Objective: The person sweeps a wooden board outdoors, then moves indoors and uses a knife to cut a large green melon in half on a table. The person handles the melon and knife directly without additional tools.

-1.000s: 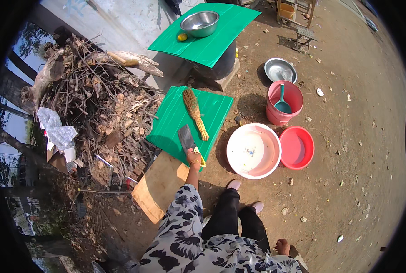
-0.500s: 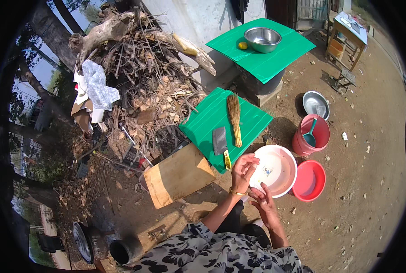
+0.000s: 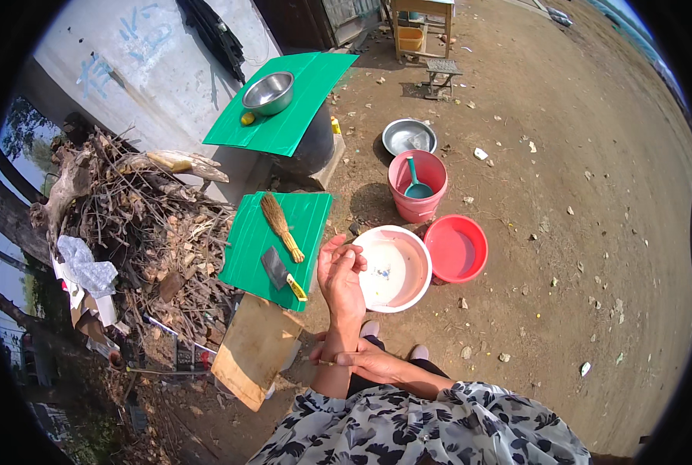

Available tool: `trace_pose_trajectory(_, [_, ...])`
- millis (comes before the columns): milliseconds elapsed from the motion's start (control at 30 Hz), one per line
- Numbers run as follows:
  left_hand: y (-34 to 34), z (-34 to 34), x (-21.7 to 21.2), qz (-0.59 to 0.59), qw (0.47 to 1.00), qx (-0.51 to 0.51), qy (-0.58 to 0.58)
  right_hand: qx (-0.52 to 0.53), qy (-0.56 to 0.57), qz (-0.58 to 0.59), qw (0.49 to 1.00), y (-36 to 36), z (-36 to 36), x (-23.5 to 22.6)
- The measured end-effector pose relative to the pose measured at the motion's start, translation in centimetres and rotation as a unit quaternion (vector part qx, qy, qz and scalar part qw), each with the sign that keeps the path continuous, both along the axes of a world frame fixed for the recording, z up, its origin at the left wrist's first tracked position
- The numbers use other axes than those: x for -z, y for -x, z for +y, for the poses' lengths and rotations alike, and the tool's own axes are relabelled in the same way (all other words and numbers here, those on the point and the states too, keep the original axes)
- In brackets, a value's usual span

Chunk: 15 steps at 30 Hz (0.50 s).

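While empty, left hand (image 3: 341, 277) fingers (image 3: 351, 259) loosely curled; right hand (image 3: 361, 358) on forearm.

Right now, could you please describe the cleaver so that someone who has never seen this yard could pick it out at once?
Find the nearer green board, the one beside the heap of sticks. The cleaver lies flat on that board, close to the raised left hand. A straw brush lies next to it, but the cleaver alone has a broad grey metal blade and a yellow handle.
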State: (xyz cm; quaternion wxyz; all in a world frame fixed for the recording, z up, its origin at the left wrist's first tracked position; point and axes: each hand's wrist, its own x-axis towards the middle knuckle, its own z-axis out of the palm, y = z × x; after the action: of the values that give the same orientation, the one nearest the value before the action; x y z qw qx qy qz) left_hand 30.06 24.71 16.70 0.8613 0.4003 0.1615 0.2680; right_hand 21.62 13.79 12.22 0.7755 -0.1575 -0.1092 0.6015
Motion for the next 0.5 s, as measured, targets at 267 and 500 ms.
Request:
trace_pose_trajectory(267, [-1.8,-6.2,2.8,-0.008,0.938,0.238,0.253,0.005,0.017,0.075,0.997,1.4,-5.4,-1.3])
trace_pose_trajectory(500, [1.5,4.3,9.5,0.138,0.971,0.105,0.164,0.016,0.176,-0.203,0.963,-0.7,-6.5,6.8])
